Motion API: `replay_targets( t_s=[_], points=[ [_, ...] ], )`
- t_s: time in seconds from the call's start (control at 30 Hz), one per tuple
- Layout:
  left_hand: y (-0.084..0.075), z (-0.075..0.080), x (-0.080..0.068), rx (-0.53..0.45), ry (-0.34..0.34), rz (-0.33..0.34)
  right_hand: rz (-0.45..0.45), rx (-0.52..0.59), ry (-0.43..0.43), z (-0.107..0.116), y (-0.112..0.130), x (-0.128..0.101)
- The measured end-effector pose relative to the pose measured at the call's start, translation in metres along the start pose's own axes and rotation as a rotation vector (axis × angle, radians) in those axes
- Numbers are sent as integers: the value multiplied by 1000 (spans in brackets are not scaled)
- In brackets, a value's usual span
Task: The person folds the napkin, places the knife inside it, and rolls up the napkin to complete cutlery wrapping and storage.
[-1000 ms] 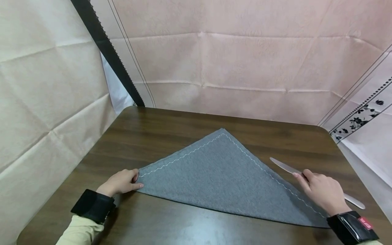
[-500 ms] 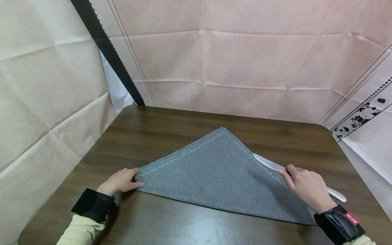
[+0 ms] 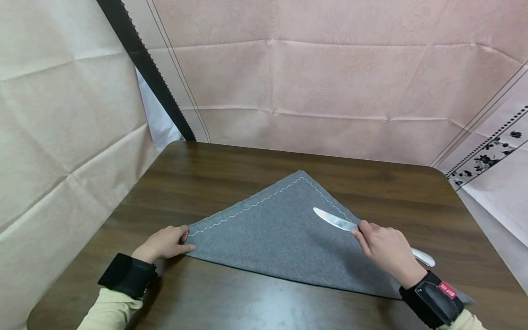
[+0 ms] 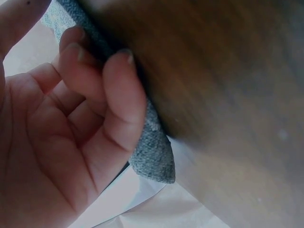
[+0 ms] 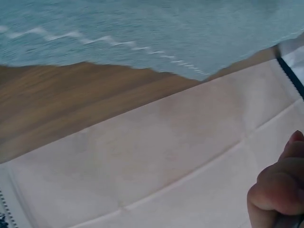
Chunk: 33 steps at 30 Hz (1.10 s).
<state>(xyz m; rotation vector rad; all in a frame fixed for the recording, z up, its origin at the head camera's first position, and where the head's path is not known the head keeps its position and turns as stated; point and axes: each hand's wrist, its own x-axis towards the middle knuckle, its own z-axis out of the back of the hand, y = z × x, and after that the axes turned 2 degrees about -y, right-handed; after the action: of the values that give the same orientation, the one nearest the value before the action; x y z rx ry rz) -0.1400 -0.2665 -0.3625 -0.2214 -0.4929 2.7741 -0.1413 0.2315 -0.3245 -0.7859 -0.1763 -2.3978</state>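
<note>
A grey cloth (image 3: 264, 243) with a white wavy stitched border lies on the table as a triangle, its peak pointing away from me. My left hand (image 3: 165, 243) holds its left corner, thumb over the fabric. In the left wrist view the curled fingers (image 4: 121, 95) lie against the cloth edge, and a corner of the cloth (image 4: 154, 161) sticks out past them. My right hand (image 3: 387, 250) grips a silver table knife (image 3: 336, 221) by the handle over the cloth's right half, blade pointing to the far left. In the right wrist view only curled fingers (image 5: 280, 185) show at the lower right.
A brown wooden table (image 3: 231, 165) with rounded corners carries the cloth. Pale pink creased sheeting (image 3: 330, 82) hangs behind it, with a cream sheet (image 3: 74, 137) at the left and a black strip (image 3: 148, 68) between them.
My right hand has moved left with the knife, from the cloth's right edge to over its right half. The left hand stays at the left corner.
</note>
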Motion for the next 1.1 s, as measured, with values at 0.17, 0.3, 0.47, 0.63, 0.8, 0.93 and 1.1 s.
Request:
replay_targets(
  t_s=[0.17, 0.3, 0.47, 0.63, 0.8, 0.93, 1.1],
  points=[
    [0, 0, 0, -1, 7, 12, 21, 25, 0, -2, 12, 7],
    [-2, 0, 0, -4, 4, 12, 35, 37, 5, -3, 18, 9],
    [-3, 1, -1, -7, -1, 15, 56, 53, -8, -7, 27, 14],
    [-2, 1, 0, -15, -1, 16, 85, 83, -21, -11, 40, 22],
    [0, -1, 0, -18, 0, 9, 104, 118, -10, -15, 52, 28],
    [0, 0, -1, -10, -5, 6, 139, 125, -23, -21, 63, 34],
    [-1, 1, 0, -3, 1, 17, 177, 112, -22, -30, 79, 39]
  ],
)
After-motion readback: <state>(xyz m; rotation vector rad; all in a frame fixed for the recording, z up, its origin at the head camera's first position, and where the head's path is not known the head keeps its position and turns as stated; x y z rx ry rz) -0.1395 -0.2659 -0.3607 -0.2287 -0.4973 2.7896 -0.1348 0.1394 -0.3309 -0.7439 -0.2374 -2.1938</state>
